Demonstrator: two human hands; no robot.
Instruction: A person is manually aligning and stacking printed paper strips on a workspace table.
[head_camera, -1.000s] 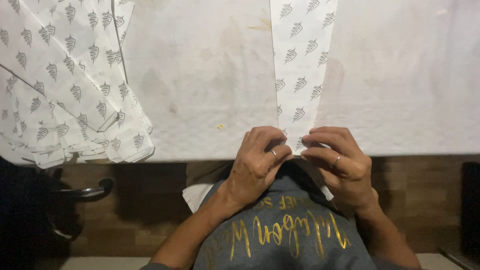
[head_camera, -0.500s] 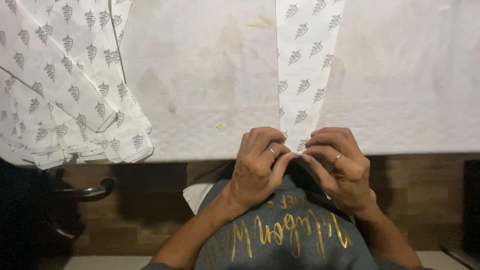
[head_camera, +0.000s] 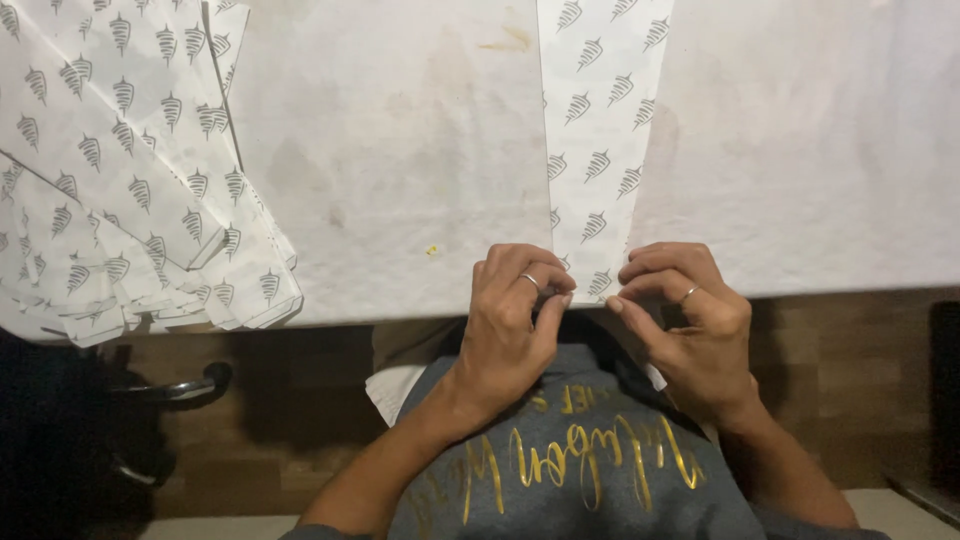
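Most of the view is a white table (head_camera: 400, 150), its cover faintly stained, with a brownish smear near the far edge and a tiny yellow speck close to the near edge. Below that edge runs a brown wooden wall or floor, dim and in shadow. At the lower left a dark chair (head_camera: 150, 400) with a shiny curved armrest stands beside the table.

On the table's left side lies a stack (head_camera: 120, 200) of white paper sheets printed with small grey leaf-like marks, fanned out, its corners hanging slightly over the near edge.

A single strip (head_camera: 600, 130) of the same printed paper lies well apart from the stack, right of centre. It runs from the far edge straight to the near edge, narrowing a little toward the person. Its near end seems folded into a point between the two hands.

The left hand (head_camera: 515, 310), a ring on one finger, pinches the strip's near end from the left, fingers curled and pressed together. The right hand (head_camera: 685, 320), also ringed, pinches the same end from the right with thumb and forefinger. Both hands sit at the table's edge, above a grey shirt (head_camera: 580, 470) with gold lettering.
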